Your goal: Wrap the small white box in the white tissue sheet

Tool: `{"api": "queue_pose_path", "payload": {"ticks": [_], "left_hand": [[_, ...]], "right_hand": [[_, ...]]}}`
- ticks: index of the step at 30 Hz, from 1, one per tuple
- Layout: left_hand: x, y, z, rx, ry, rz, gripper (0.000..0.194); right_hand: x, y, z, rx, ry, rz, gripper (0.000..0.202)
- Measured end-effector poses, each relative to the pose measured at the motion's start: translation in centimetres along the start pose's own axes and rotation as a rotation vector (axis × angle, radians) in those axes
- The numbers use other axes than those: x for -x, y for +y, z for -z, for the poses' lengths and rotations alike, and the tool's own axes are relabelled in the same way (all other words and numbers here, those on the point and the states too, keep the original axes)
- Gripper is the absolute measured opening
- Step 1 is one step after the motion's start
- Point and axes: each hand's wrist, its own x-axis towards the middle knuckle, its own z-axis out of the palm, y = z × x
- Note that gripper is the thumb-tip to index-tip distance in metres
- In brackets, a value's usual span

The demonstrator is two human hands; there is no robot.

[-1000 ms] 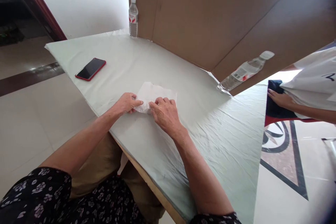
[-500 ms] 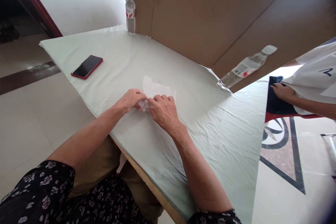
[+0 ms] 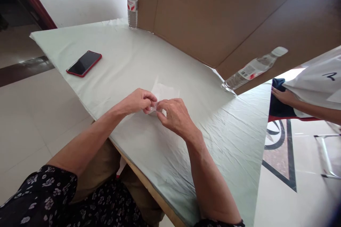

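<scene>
A thin, whitish, see-through sheet (image 3: 165, 91), which looks like a small plastic bag or tissue, lies partly on the pale green cloth and partly in my fingers. My left hand (image 3: 140, 101) pinches its near edge from the left. From the right, my right hand (image 3: 174, 113) grips the same crumpled edge between thumb and forefinger. The two sets of fingertips almost touch, just above the cloth. What the fingers cover of the sheet is hidden.
A red-cased phone (image 3: 84, 64) lies left on the cloth-covered table (image 3: 119, 56). One water bottle (image 3: 132, 5) stands by the tall brown board (image 3: 191, 17); another bottle (image 3: 254, 68) leans at its right end. Beyond the right edge, another person's hand (image 3: 285, 97) rests on dark cloth.
Both hands have shifted slightly right, and my right thumb now stands farther from its fingers. The sheet's far part has been drawn and folded differently. The camera view has moved a little.
</scene>
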Motion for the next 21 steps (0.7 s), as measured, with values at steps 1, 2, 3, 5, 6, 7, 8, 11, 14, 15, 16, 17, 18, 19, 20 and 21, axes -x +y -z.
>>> {"api": "queue_pose_path", "payload": {"ticks": [1,2,3,5,6,7,8,11,14,15,16,17,18,19,20,21], "left_hand": [[0.1,-0.3,-0.5,-0.121,0.039,-0.088,0.024],[0.1,-0.7,-1.1,-0.245,0.117,-0.200,0.020],[0.1,-1.2,-1.6,-0.342,0.182,-0.304,0.018],[0.1,-2.4,-2.6,-0.443,0.278,-0.452,0.019],[0.1,-2.9,-3.0,-0.476,0.325,-0.499,0.021],[0.0,-3.4,-3.2,-0.504,0.357,-0.536,0.022],[0.0,-3.7,-3.3,-0.524,0.380,-0.561,0.022],[-0.3,-4.4,-3.4,-0.551,0.402,-0.613,0.019],[-0.5,-4.6,-3.3,-0.560,0.406,-0.651,0.017],[-0.5,-4.6,-3.3,-0.562,0.408,-0.664,0.017],[-0.4,-4.6,-3.3,-0.562,0.412,-0.675,0.017],[-0.4,-4.6,-3.4,-0.562,0.416,-0.683,0.017],[-0.4,-4.6,-3.4,-0.561,0.418,-0.688,0.017],[-0.3,-4.6,-3.5,-0.560,0.419,-0.690,0.017],[-0.3,-4.6,-3.5,-0.559,0.419,-0.687,0.017],[-0.3,-4.6,-3.5,-0.559,0.417,-0.682,0.017]], "right_hand": [[0.0,0.2,-0.1,-0.028,0.019,-0.006,0.021],[0.0,0.4,-0.2,-0.066,0.038,-0.011,0.022],[0.1,0.6,-0.2,-0.113,0.062,-0.015,0.021],[0.3,1.3,-0.2,-0.214,0.141,-0.042,0.018],[0.5,1.7,-0.1,-0.254,0.197,-0.073,0.016],[0.8,2.1,0.1,-0.282,0.260,-0.120,0.015],[1.2,2.7,0.2,-0.297,0.317,-0.180,0.015],[2.9,4.5,0.5,-0.308,0.335,-0.398,0.017],[4.7,6.0,-0.4,-0.339,0.176,-0.602,0.041],[5.1,6.2,-0.8,-0.364,0.135,-0.652,0.050],[5.3,6.3,-1.3,-0.395,0.114,-0.690,0.058],[5.4,6.2,-1.8,-0.428,0.110,-0.716,0.064],[5.2,6.0,-2.3,-0.458,0.119,-0.734,0.070],[4.9,5.7,-2.6,-0.491,0.125,-0.740,0.076],[4.4,5.4,-2.9,-0.524,0.130,-0.745,0.082],[3.8,5.1,-3.2,-0.562,0.132,-0.746,0.087]]}}
